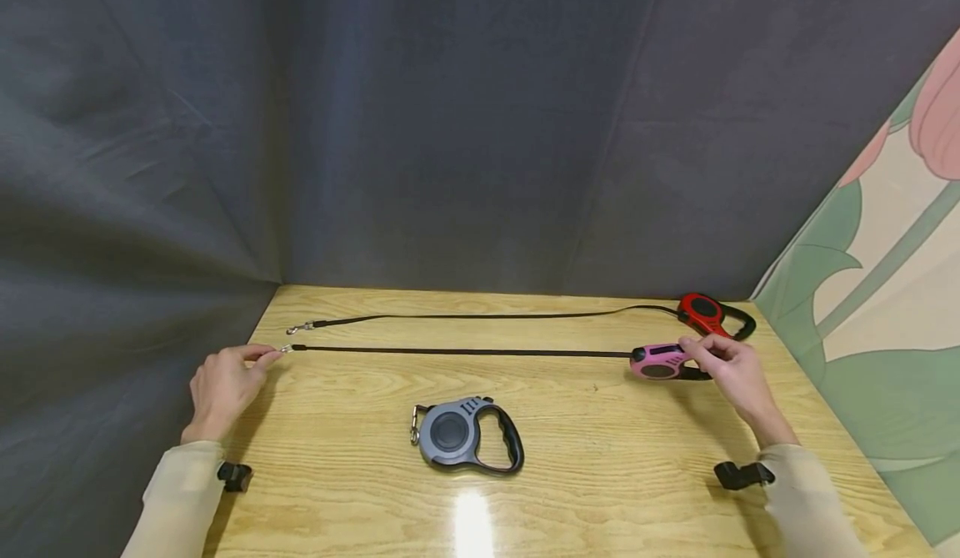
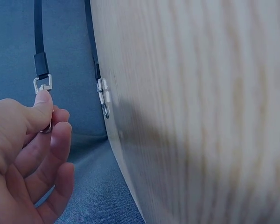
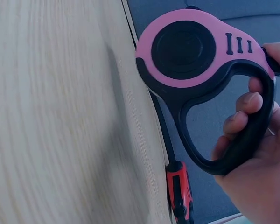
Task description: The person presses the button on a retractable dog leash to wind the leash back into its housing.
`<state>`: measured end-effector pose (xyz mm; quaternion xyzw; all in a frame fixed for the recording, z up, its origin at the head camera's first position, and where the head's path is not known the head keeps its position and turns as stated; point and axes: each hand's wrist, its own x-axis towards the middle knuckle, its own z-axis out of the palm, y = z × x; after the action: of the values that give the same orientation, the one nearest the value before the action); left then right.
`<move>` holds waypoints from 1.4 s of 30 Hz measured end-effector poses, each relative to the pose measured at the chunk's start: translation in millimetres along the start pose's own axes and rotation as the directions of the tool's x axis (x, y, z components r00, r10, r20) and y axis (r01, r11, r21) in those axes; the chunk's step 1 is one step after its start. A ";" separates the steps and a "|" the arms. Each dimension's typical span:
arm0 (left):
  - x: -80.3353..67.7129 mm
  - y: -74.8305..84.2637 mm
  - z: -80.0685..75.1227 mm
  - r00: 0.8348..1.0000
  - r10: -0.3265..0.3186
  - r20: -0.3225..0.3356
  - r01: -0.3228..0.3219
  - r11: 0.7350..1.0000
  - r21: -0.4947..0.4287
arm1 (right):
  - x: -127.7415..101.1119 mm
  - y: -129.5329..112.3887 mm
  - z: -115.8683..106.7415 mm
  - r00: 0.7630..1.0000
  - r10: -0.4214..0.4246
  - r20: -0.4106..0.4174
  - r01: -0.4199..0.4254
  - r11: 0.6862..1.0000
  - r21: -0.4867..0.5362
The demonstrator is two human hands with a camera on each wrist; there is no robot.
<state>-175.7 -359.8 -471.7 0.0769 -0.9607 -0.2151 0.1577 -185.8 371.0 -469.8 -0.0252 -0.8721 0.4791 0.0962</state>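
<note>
My right hand (image 1: 731,370) grips the black handle of a pink retractable dog leash (image 3: 219,44), its fingers curled through the loop and the thumb by the button. From the casing a black strap (image 1: 465,352) runs taut to the left, roughly parallel to the table's back edge. At the strap's far end, my left hand (image 1: 228,387) pinches the metal clip (image 2: 43,86) between thumb and fingers. In the left wrist view part of that clip is hidden by the fingers. Both hands appear raised above the tabletop.
Behind the taut strap lies a red retractable leash (image 1: 702,314), its strap stretched left to a metal clip (image 1: 298,329). A grey retractable leash (image 1: 450,431) rests on the wooden table (image 1: 585,475) front of centre. Dark cloth (image 1: 465,141) hangs behind and left; a flowered panel (image 1: 885,291) stands right.
</note>
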 end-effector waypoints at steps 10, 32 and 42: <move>-3.3 3.0 -0.3 1.000 0.000 0.023 0.000 1.000 -0.007 | -0.3 -1.2 10.2 0.999 -0.020 0.042 0.021 1.000 -0.011; -10.0 8.4 1.8 0.997 0.069 0.018 -0.069 0.997 -0.038 | -4.1 -10.6 25.2 0.994 -0.033 0.105 0.034 0.999 0.000; -13.8 13.0 1.8 0.996 0.075 0.038 -0.072 0.995 -0.063 | -7.6 -20.1 29.1 0.991 -0.044 0.128 0.046 0.999 -0.015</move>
<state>-164.4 -344.5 -471.3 0.0322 -0.9588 -0.2401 0.1483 -183.0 335.0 -469.3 0.0245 -0.8812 0.4694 0.0507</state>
